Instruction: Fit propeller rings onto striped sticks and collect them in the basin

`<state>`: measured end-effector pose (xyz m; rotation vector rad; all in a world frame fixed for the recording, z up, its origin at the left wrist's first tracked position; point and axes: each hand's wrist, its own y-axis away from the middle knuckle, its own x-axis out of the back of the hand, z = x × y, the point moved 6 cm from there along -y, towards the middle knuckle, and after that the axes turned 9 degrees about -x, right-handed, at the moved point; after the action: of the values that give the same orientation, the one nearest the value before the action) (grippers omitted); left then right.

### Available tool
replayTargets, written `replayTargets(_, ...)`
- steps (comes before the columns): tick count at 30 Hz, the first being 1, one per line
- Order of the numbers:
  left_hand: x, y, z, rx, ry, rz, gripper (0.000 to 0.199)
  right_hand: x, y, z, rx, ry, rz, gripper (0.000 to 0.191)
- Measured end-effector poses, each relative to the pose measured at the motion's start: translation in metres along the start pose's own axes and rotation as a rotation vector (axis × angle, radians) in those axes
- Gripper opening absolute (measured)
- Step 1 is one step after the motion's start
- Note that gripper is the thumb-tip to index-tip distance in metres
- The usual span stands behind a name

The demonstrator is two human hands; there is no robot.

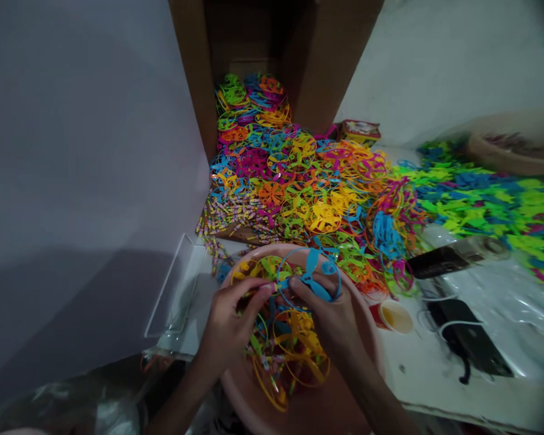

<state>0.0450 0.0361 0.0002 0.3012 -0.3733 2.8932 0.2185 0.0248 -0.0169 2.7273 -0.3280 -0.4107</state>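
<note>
Over a pink basin (375,320), my right hand (329,308) is closed on a blue ringed propeller (312,266) with flat blades. My left hand (238,308) pinches a small pink and yellow striped piece (271,287) between thumb and fingertips. The striped piece points at the propeller's hub and lies close against it; whether the two are joined I cannot tell. Below both hands, yellow, orange and green propellers (299,344) lie in the basin, some with striped pieces among them.
A tall pile of coloured propellers (299,181) spills from a cardboard box (326,66). Striped pieces (229,214) lie left of it. On the right are a cup (394,317), a black phone (469,338), a plastic bag (498,296) and green and blue parts (480,199).
</note>
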Motion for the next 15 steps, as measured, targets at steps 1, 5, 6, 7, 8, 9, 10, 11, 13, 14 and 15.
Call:
replayTargets(1,0.0000,-0.0003,0.0021,-0.014,-0.027,0.000,0.021,0.0003,0.0008,-0.0004,0.017,0.017,0.011,0.023)
replayTargets(5,-0.0014,-0.0021,0.0049,-0.051,-0.075,-0.005,0.019,0.0006,0.0019,-0.0012,0.052,0.040,0.017,0.023)
replayTargets(6,-0.0016,-0.0030,0.0042,-0.057,-0.077,-0.011,0.019,0.0006,0.0013,-0.0007,0.049,0.036,0.003,0.023)
replayTargets(7,-0.0018,-0.0042,0.0030,-0.059,-0.075,-0.023,0.019,0.0005,0.0005,0.0003,0.041,0.030,-0.015,0.022)
replayTargets(8,-0.0021,-0.0054,0.0017,-0.060,-0.067,-0.040,0.018,0.0007,-0.0006,0.0016,0.028,0.023,-0.033,0.022)
replayTargets(9,-0.0022,-0.0066,0.0004,-0.060,-0.055,-0.057,0.018,0.0015,-0.0017,0.0030,0.016,0.014,-0.044,0.022)
replayTargets(10,-0.0024,-0.0077,-0.0009,-0.055,-0.040,-0.074,0.019,0.0028,-0.0028,0.0042,0.007,0.006,-0.046,0.022)
replayTargets(11,-0.0025,-0.0085,-0.0021,-0.048,-0.021,-0.088,0.019,0.0042,-0.0037,0.0053,-0.001,0.002,-0.043,0.022)
replayTargets(13,-0.0022,-0.0092,-0.0037,-0.030,0.015,-0.096,0.019,0.0074,-0.0044,0.0064,-0.005,-0.004,-0.018,0.023)
replayTargets(14,-0.0021,-0.0090,-0.0041,-0.023,0.027,-0.095,0.019,0.0084,-0.0043,0.0065,-0.004,-0.007,-0.005,0.024)
replayTargets(15,-0.0021,-0.0085,-0.0046,-0.015,0.033,-0.090,0.019,0.0088,-0.0038,0.0066,-0.005,-0.012,0.000,0.024)
